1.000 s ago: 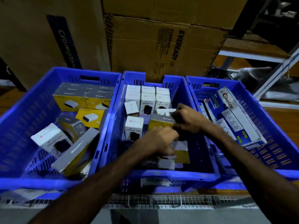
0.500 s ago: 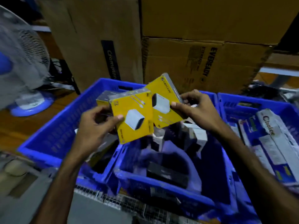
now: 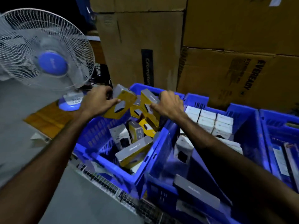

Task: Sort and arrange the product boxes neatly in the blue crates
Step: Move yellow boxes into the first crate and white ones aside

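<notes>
left crate (image 3: 103, 139) cluttered with tilted boxes (image 3: 134, 151), cartons (image 3: 140, 46) behind

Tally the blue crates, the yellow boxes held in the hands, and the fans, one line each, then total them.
Blue crates: 3 (left crate, middle crate, right crate)
Yellow boxes held: 2 (left-hand box, right-hand box)
Fans: 1 (fan)
Total: 6

three blue crates (image 3: 113, 139), two hands (image 3: 98, 101), one fan (image 3: 43, 50)
</notes>
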A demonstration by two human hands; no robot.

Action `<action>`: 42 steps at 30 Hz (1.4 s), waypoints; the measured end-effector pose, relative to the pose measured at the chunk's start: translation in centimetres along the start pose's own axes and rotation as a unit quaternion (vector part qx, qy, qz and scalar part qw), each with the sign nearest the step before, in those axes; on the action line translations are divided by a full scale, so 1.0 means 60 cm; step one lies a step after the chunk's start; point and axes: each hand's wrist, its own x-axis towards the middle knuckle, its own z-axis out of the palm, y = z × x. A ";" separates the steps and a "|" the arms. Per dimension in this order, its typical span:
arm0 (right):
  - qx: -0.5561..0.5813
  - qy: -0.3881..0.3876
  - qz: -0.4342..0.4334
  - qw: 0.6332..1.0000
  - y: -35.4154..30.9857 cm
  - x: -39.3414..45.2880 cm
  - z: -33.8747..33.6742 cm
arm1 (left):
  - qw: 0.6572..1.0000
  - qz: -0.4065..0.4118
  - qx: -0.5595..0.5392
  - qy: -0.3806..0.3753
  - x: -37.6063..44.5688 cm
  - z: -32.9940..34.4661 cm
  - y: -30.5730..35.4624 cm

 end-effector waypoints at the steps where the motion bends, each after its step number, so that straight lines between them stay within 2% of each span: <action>1: -0.012 -0.011 0.004 1.000 -0.006 0.004 0.007 | 1.000 -0.002 0.024 -0.020 0.014 0.016 -0.005; 5: 0.024 -0.027 0.027 0.999 -0.011 0.028 0.045 | 0.996 -0.004 0.058 -0.073 0.054 0.072 -0.024; 7: 0.064 -0.018 0.032 0.997 0.002 0.032 0.059 | 0.997 -0.014 0.043 -0.058 0.054 0.098 -0.031; 10: 0.061 -0.042 0.001 0.997 0.018 0.022 0.064 | 1.000 -0.008 0.017 -0.017 0.039 0.129 -0.047; 13: 0.078 -0.054 -0.027 0.995 0.029 -0.005 0.059 | 0.999 0.016 -0.037 -0.019 0.015 0.138 -0.062; 17: 0.088 -0.063 -0.062 0.992 0.036 -0.053 0.056 | 0.991 0.059 -0.100 -0.072 -0.034 0.137 -0.092; 21: 0.103 -0.099 -0.082 0.986 0.020 -0.093 0.052 | 0.983 0.068 -0.118 -0.126 -0.066 0.138 -0.130; 27: 0.066 -0.115 -0.208 0.969 -0.030 -0.121 0.077 | 0.980 0.067 -0.096 -0.160 -0.077 0.149 -0.161; 33: 0.001 -0.212 -0.273 0.938 -0.073 -0.126 0.102 | 0.962 0.037 -0.092 -0.253 -0.079 0.169 -0.160; 38: -0.025 -0.277 -0.268 0.922 -0.102 -0.102 0.105 | 0.957 0.025 -0.085 -0.275 -0.071 0.179 -0.148; 40: -0.012 -0.300 -0.218 0.929 -0.119 -0.082 0.116 | 0.960 0.027 -0.074 -0.270 -0.071 0.174 -0.139; 42: -0.029 -0.350 -0.186 0.918 -0.135 -0.064 0.127 | 0.961 0.040 -0.064 -0.265 -0.075 0.167 -0.133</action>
